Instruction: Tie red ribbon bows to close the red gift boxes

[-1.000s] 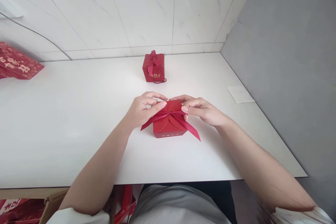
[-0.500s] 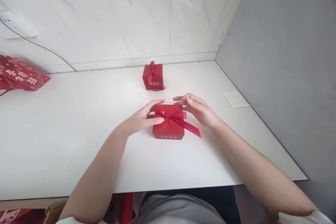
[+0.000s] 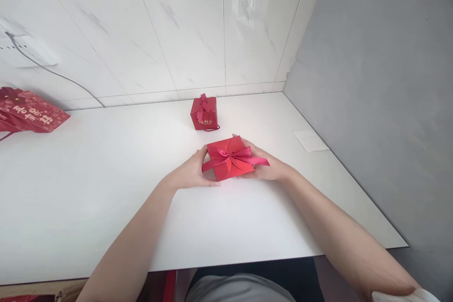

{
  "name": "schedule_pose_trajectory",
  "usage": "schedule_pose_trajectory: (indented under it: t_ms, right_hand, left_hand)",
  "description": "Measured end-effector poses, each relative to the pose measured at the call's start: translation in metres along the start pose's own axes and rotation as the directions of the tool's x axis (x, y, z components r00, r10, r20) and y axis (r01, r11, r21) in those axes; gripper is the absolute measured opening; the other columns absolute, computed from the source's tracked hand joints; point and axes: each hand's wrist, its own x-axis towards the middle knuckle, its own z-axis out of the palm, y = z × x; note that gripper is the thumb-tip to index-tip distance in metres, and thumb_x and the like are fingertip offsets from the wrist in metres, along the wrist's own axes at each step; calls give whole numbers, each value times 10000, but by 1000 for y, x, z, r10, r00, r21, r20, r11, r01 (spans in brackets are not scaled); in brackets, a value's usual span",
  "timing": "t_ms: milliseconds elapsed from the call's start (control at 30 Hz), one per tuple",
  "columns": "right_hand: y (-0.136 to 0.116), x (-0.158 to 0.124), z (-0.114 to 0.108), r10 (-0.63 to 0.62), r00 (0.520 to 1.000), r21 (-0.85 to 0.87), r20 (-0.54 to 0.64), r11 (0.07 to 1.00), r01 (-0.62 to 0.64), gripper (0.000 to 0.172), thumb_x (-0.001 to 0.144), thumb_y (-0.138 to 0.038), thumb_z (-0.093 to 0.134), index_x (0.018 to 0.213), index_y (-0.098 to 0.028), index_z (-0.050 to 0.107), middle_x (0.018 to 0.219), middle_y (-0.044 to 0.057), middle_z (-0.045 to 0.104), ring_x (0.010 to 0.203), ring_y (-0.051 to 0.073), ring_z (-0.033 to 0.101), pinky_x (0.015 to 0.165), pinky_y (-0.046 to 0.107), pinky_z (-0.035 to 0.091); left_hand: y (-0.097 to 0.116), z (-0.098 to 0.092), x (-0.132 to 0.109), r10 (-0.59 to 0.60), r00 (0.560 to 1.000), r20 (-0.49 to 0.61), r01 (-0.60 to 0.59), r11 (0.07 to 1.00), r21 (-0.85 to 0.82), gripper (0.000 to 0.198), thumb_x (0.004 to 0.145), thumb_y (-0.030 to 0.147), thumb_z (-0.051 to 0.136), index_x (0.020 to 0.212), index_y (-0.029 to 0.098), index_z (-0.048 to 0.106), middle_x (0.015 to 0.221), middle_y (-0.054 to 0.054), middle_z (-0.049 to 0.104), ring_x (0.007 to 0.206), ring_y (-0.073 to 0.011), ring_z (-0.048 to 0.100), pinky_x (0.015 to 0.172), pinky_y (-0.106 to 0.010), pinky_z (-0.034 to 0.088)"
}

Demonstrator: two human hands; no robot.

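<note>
A red gift box [image 3: 226, 144] with folded petal flaps is between my two hands, tilted and turned a little. A ribbon bow [image 3: 231, 155] is tied across its top, one tail running to the left and the other out to the right. My left hand [image 3: 193, 170] grips the box's left side, thumb near the front corner and fingers at the back. Around the right side curls my right hand [image 3: 267, 163], its fingers partly hidden behind and below the box. Whether the box's underside touches the table cannot be seen.
Farther back on the white table [image 3: 106, 188] stands a smaller red box [image 3: 205, 115] with a bow and cord. A red patterned gift bag [image 3: 37, 111] lies at the left. Near the grey wall on the right is a white paper [image 3: 311, 141]. A cable [image 3: 71, 78] hangs along the tiles.
Both hands have closed on the box's sides. The box is now turned and tilted, its lettered front no longer showing. The camera view has shifted slightly.
</note>
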Motion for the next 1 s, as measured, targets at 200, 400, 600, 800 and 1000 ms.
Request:
schedule_pose_trajectory:
  t_ms: [200, 400, 600, 800, 1000]
  right_hand:
    - [0, 0, 1, -123, 959, -340, -255, 940, 30, 963, 768, -223, 745, 1553, -382, 209, 1574, 79, 319, 1448, 335, 335, 1027, 496, 528]
    - [6, 3, 7, -105, 953, -258, -285, 966, 29, 893, 809, -285, 712, 1540, -394, 211, 1586, 78, 299, 1433, 325, 363, 959, 489, 572]
    - [11, 1, 4, -124, 953, -263, -277, 964, 49, 918, 801, -279, 727, 1543, -402, 201, 1594, 65, 302, 1429, 328, 380, 1058, 529, 493]
    - [7, 5, 8, -93, 942, -102, -324, 993, 63, 933, 734, -397, 826, 1515, -326, 319, 1523, 104, 425, 1382, 347, 441, 1083, 542, 455]
    - [-4, 13, 22, 78, 933, 225, -351, 974, 3, 640, 833, -452, 742, 1391, -294, 472, 1386, 98, 568, 1245, 298, 570, 986, 474, 529]
  left_hand:
    - [-13, 12, 11, 308, 911, -275, -256, 944, 207, 913, 738, 277, 802, 1503, 266, 304, 1506, -115, 447, 1342, -332, 495, 1119, -537, 423]
    - [-26, 15, 17, 350, 876, -331, -335, 937, 103, 1027, 696, 297, 847, 1535, 308, 255, 1552, -105, 410, 1393, -341, 449, 1167, -551, 365]
    - [-22, 15, 16, 291, 880, -375, -271, 957, 106, 904, 659, 318, 867, 1454, 263, 439, 1515, -110, 455, 1438, -388, 361, 1186, -570, 315]
    - [-32, 17, 13, 83, 950, -300, -128, 983, -134, 905, 617, 406, 883, 1396, 223, 460, 1412, -158, 541, 1305, -393, 511, 1073, -582, 429]
    - [-35, 27, 20, 91, 971, -223, -176, 900, -398, 634, 818, 450, 720, 1377, 238, 510, 1362, -123, 602, 1227, -325, 588, 1037, -477, 477]
